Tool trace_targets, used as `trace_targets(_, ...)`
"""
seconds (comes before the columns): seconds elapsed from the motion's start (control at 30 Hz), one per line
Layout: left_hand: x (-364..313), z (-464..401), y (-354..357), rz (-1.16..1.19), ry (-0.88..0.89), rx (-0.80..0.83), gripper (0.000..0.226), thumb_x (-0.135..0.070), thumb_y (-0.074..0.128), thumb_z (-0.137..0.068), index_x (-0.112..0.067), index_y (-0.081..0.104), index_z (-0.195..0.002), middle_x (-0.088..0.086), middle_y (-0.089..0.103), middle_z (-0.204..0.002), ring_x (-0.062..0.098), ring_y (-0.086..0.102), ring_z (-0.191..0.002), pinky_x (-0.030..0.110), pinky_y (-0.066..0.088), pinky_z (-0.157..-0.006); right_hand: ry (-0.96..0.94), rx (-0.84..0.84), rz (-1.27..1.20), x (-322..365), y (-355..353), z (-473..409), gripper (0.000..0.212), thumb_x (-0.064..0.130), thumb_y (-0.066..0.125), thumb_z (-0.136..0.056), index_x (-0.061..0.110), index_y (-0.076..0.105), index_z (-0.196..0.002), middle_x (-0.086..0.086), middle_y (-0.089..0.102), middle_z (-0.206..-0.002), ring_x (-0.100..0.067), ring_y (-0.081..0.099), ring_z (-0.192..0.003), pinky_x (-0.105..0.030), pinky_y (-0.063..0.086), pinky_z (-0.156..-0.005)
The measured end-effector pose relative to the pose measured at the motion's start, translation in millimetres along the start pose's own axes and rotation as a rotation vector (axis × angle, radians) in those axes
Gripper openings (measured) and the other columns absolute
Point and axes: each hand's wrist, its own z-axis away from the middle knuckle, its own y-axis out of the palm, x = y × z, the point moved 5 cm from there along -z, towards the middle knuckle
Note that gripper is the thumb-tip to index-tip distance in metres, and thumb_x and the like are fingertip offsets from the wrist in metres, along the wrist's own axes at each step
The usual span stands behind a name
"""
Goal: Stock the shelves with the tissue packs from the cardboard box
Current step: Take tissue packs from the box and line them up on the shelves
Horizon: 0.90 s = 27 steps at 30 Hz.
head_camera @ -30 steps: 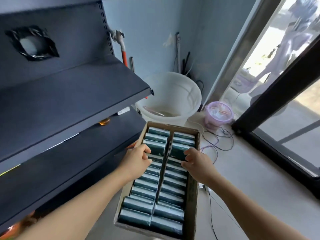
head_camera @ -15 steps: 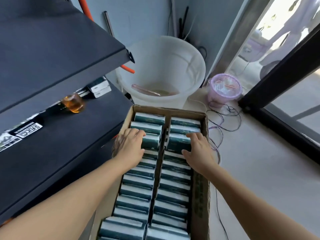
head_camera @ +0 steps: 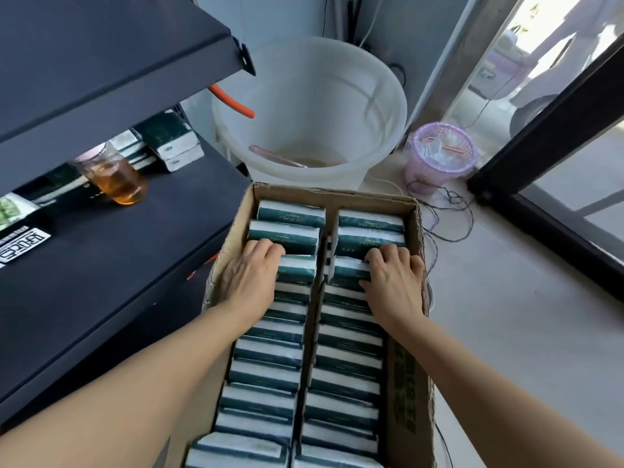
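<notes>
both hands [head_camera: 251, 278] [head_camera: 393, 282] pushed deeper, fingers curled over raised tissue packs [head_camera: 297, 268] [head_camera: 347, 270] in cardboard box [head_camera: 407, 383].

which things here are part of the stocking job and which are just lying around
Part of the job:
cardboard box
tissue packs in two rows
dark shelves
left hand and right hand, each on a pack

Lying about:
white bucket
purple basket
glass of amber liquid
loose wires

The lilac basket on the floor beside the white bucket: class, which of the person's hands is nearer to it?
Right. The right hand rests on packs in the box's right column, the side towards the lilac basket. The left hand is on the left column, farther away.
</notes>
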Motion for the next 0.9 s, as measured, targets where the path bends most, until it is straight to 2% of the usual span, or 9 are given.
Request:
trace_targets(0.1,-0.9,6.1,-11.5,0.112,-0.036,0.031,0.028,-0.010,0.056,-0.091,-0.016,0.049,-0.118,0.000,0.054,-0.117,0.020,0.046,-0.114,0.041,0.046,-0.088,-0.016,0.011,-0.069,-1.0,-10.9,2.9,0.027,0.028,0.054,-0.090,0.022,0.047,-0.115,0.004,0.056,-0.112,-0.019,0.046,-0.107,-0.033,0.019,-0.092)
trace_targets(0.2,-1.4,17.5,-37.3,0.148,-0.112,0.016,0.027,-0.023,0.059,-0.091,-0.024,0.047,-0.116,-0.007,0.059,-0.116,0.020,0.053,-0.107,0.033,0.040,-0.076,-0.003,0.015,-0.183,-0.3,-37.6,7.2,0.031,0.033,0.053,-0.091,0.023,0.048,-0.120,0.002,0.059,-0.115,-0.021,0.051,-0.109,-0.032,0.018,-0.091)
trace_targets(0.3,-3.8,30.7,-75.1,0.195,-0.168,0.002,0.028,-0.027,0.060,-0.090,-0.029,0.047,-0.115,-0.007,0.063,-0.114,0.023,0.059,-0.099,0.030,0.040,-0.070,-0.021,0.047,-0.309,4.6,-76.3,12.0,0.034,0.035,0.052,-0.092,0.022,0.046,-0.122,-0.002,0.058,-0.122,-0.024,0.054,-0.108,-0.036,0.030,-0.092)
trace_targets(0.37,-5.2,41.7,-106.1,0.215,-0.191,-0.004,0.024,-0.029,0.060,-0.090,-0.029,0.049,-0.111,-0.006,0.065,-0.111,0.023,0.060,-0.096,0.030,0.042,-0.067,-0.048,0.057,-0.386,9.0,-108.4,16.7,0.036,0.034,0.053,-0.091,0.021,0.046,-0.124,-0.003,0.057,-0.125,-0.025,0.054,-0.108,-0.035,0.040,-0.085)
trace_targets(0.43,-6.3,54.6,-139.7,0.253,-0.213,-0.014,0.022,-0.030,0.060,-0.090,-0.029,0.051,-0.111,-0.006,0.065,-0.110,0.022,0.060,-0.096,0.029,0.039,-0.064,-0.088,0.052,-0.420,14.1,-142.3,21.2,0.036,0.032,0.055,-0.091,0.020,0.046,-0.124,-0.004,0.057,-0.124,-0.025,0.053,-0.108,-0.031,0.039,-0.077)
trace_targets(0.57,-5.2,84.2,-210.8,0.392,-0.265,-0.035,0.014,-0.029,0.059,-0.090,-0.027,0.057,-0.103,-0.004,0.067,-0.101,0.021,0.061,-0.094,0.037,0.052,-0.075,-0.170,0.061,-0.461,31.7,-211.8,27.4,0.037,0.029,0.056,-0.091,0.018,0.047,-0.125,-0.009,0.060,-0.116,-0.027,0.053,-0.103,-0.031,0.039,-0.075)
trace_targets(0.73,0.1,130.1,-302.4,0.458,-0.295,-0.148,0.012,-0.027,0.061,-0.088,-0.025,0.063,-0.100,-0.003,0.070,-0.097,0.021,0.064,-0.093,0.034,0.051,-0.081,-0.298,0.000,-0.442,68.5,-298.5,39.2,0.035,0.031,0.056,-0.091,0.019,0.047,-0.122,-0.006,0.063,-0.106,-0.027,0.057,-0.097,-0.032,0.041,-0.072)
trace_targets(0.8,4.8,151.7,-337.4,0.466,-0.321,-0.173,0.010,-0.030,0.061,-0.089,-0.028,0.063,-0.098,-0.004,0.070,-0.097,0.021,0.064,-0.093,0.039,0.052,-0.085,-0.351,-0.023,-0.458,87.1,-331.7,45.6,0.034,0.030,0.057,-0.090,0.019,0.048,-0.121,-0.006,0.064,-0.096,-0.026,0.057,-0.088,-0.030,0.037,-0.066)
trace_targets(0.9,11.7,187.3,-388.6,0.495,-0.324,-0.230,0.010,-0.030,0.061,-0.088,-0.027,0.064,-0.097,-0.006,0.071,-0.095,0.021,0.065,-0.095,0.042,0.051,-0.089,-0.432,-0.069,-0.477,117.5,-381.0,60.4,0.031,0.027,0.058,-0.090,0.018,0.049,-0.119,-0.006,0.064,-0.093,-0.022,0.054,-0.080,-0.030,0.039,-0.067)
